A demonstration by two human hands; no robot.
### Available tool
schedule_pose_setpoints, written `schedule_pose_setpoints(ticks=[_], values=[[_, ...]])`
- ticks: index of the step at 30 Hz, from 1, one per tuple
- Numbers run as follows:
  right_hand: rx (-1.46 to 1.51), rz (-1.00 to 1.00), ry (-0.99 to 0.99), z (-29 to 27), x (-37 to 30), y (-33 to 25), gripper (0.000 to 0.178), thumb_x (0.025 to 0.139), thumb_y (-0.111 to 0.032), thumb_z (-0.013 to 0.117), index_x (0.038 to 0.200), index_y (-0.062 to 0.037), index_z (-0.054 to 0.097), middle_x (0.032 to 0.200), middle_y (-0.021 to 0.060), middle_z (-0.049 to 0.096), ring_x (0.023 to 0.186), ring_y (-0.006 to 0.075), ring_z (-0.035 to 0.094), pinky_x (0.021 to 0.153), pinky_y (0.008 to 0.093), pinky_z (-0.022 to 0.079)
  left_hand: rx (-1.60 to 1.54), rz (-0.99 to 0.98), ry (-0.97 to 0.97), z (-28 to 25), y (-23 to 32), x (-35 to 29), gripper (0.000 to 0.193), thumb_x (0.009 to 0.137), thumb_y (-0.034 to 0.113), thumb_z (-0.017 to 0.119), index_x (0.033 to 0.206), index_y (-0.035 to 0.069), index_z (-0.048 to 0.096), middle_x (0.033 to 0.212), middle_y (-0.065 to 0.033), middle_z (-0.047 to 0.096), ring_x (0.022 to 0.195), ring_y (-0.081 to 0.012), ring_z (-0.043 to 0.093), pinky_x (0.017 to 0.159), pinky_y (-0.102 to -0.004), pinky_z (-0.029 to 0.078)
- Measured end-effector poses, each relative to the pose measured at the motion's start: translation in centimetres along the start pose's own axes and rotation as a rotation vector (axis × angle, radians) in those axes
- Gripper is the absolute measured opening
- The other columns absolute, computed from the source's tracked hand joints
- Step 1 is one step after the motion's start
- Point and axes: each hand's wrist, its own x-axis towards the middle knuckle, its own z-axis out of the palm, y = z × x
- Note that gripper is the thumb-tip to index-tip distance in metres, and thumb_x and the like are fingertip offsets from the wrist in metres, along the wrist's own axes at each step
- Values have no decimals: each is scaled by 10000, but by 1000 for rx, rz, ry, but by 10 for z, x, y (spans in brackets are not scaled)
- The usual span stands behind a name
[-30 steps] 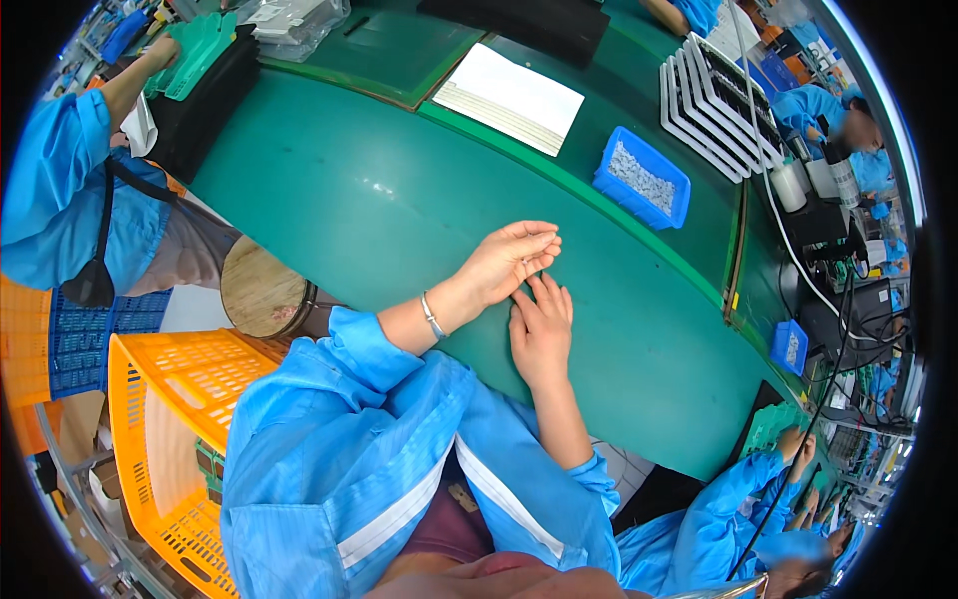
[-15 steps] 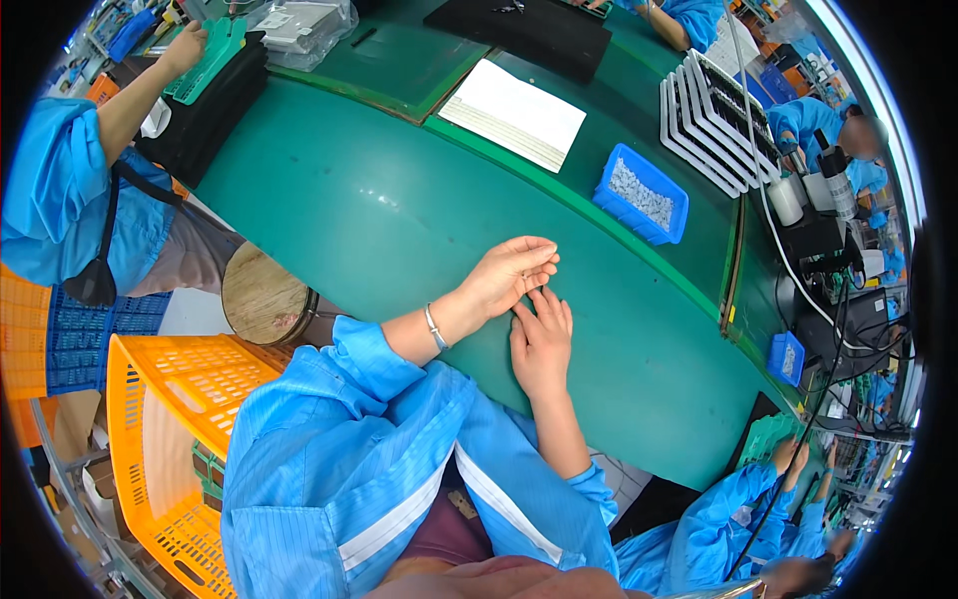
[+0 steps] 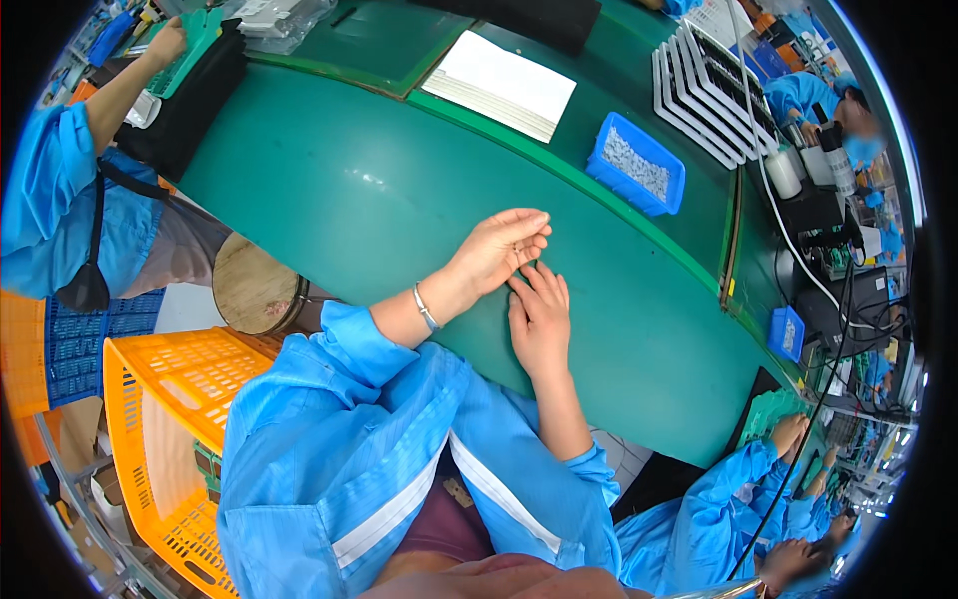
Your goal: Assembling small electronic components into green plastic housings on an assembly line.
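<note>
My left hand (image 3: 500,252) is raised over the green table (image 3: 329,210), its fingers curled in and the thumb pressed against them. Nothing shows in that hand. A metal bracelet (image 3: 426,308) circles its wrist. Just to its right, my right hand (image 3: 542,317) rests palm down with fingers stretched toward the left one; their fingertips are close, perhaps touching. Beyond both hands stands a blue bin (image 3: 621,190) filled with small pale parts. Farther off to the left lies a white sheet or booklet (image 3: 504,85).
White racks (image 3: 689,100) stand in a row at the far right, near a cable and a smaller blue bin (image 3: 785,333). An orange crate (image 3: 190,384) and a round stool (image 3: 256,284) are at my left. Co-workers hold green trays (image 3: 195,55) on both sides.
The whole view has shifted slightly, so the table and its things sit a little higher in the picture. My hands keep the same pose. The co-worker's arm at left has moved slightly.
</note>
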Motion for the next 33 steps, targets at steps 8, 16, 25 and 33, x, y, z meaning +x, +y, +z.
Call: schedule_pose_setpoints(ticks=[8,16,25,33], values=[[657,505,159,-35,29,16,203,866,-125,587,1034,-31,650,1002,110,659,900,154,622,791,262,488,16,-34,-14,5,0,6,150,869,130,605,989,41,595,864,-42,630,755,-101,601,691,-220,495],[692,462,171,-7,53,27,208,840,-187,622,966,-25,655,891,119,659,798,179,639,708,281,509,90,37,-12,-4,-8,3,175,881,139,589,1014,25,584,916,-42,605,803,-98,572,742,-229,475],[718,487,250,-12,52,25,153,837,-120,640,925,5,646,884,60,636,784,97,607,699,222,494,180,57,-10,0,-12,3,123,870,112,601,965,34,604,880,-32,613,783,-101,565,737,-235,477],[767,534,294,-6,48,34,120,824,-111,642,883,-6,648,837,63,642,736,114,618,663,240,505,246,47,-47,1,-14,4,143,875,138,597,970,31,603,891,-42,618,782,-102,570,738,-233,479]])
